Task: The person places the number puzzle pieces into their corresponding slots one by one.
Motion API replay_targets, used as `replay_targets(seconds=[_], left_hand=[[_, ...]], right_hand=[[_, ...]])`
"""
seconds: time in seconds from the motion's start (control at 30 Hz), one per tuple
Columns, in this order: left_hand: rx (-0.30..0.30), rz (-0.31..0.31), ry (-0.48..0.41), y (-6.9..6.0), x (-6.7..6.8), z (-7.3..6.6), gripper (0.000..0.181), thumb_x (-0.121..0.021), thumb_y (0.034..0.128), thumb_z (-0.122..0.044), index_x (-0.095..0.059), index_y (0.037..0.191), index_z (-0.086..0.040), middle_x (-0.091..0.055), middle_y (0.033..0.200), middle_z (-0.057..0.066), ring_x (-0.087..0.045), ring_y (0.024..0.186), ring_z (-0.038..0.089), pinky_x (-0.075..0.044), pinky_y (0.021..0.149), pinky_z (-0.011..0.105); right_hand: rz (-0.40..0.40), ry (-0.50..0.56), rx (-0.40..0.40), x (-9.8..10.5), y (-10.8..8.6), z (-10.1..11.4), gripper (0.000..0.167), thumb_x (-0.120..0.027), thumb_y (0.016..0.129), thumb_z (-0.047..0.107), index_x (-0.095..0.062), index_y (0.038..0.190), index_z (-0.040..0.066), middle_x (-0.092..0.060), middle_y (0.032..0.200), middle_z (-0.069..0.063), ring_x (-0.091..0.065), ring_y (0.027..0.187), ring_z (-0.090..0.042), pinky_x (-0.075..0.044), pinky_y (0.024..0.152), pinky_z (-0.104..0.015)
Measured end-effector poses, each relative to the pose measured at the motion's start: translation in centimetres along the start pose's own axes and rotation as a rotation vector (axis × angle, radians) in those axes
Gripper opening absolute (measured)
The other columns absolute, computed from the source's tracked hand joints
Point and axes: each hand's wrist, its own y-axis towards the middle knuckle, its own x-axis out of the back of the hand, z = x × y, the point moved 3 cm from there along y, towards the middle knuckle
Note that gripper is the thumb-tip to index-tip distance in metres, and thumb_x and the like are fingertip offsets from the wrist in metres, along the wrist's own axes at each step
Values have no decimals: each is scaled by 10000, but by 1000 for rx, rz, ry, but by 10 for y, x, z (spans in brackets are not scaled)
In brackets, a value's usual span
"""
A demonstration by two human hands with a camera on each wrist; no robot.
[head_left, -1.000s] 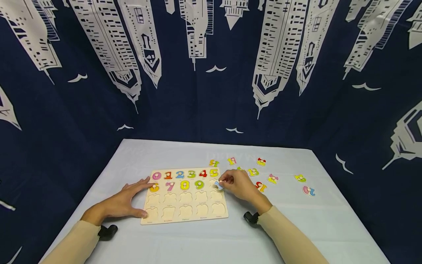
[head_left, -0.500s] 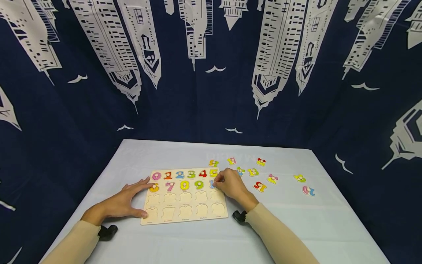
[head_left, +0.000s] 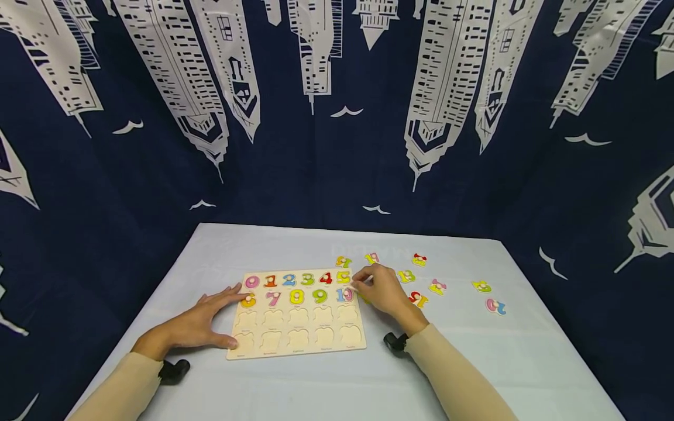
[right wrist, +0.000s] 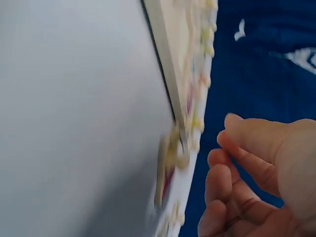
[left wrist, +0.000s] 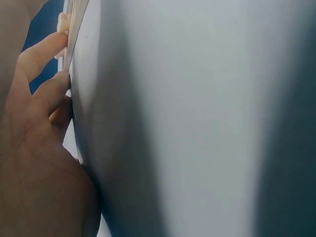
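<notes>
Board [head_left: 296, 321], pieces [head_left: 437, 286] on white table [head_left: 532, 356]

In the head view, the left hand [head_left: 207, 318] hides a part of the 6 [head_left: 248, 302], and the right hand [head_left: 384, 291] covers an edge of the red piece [head_left: 419, 299]. Words on the board [head_left: 295, 351] are too small to read. The bottom edge cuts both sleeves [head_left: 123, 383]. In the right wrist view, the board is blurred and cut at the top; in the left wrist view, only a strip shows, upper left.

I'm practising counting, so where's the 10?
In the head view, the 10 is on the board, at the right end of the second row, just below the 5 and to the right of the 9.
</notes>
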Motion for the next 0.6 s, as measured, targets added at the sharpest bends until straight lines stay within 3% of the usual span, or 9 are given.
replay_targets(seconds=[0.1, 0.27, 0.47, 0.6], left_hand=[[3, -3, 4, 1, 0, 1, 1130, -1052, 797, -543, -521, 1747, -237, -227, 1944, 236, -186, 1787, 597, -27, 1398, 885], [4, -6, 9, 1, 1, 1, 1138, -1055, 794, -544, -520, 1749, -232, -231, 1942, 237, -194, 1786, 594, -32, 1400, 882], [-15, -10, 4, 0, 2, -1, 1112, -1060, 796, -505, -532, 1736, -231, -241, 1934, 256, -198, 1777, 612, -35, 1386, 896], [-2, -1, -10, 1, -1, 0, 1121, -1058, 798, -508, -524, 1744, -229, -230, 1939, 249, -185, 1784, 605, -22, 1393, 891]], right_hand=[[4, -12, -5, 15, -1, -12, 125, -849, 1063, 104, -903, 1176, 100, -841, 1221, -82, -675, 918, -167, -572, 823, -280], [105, -57, 61, 30, -5, -28, 196, -842, 1046, 65, -892, 1233, 95, -845, 1210, -70, -660, 960, -167, -573, 889, -295], [174, -49, 185, 26, -10, -36, 203, -895, 1026, 114, -906, 1229, 118, -884, 1136, -5, -610, 878, -121, -510, 779, -227], [173, -60, 174, 20, -11, -36, 143, -904, 1030, 143, -918, 1170, 165, -840, 1057, 44, -591, 862, -86, -509, 772, -223]])
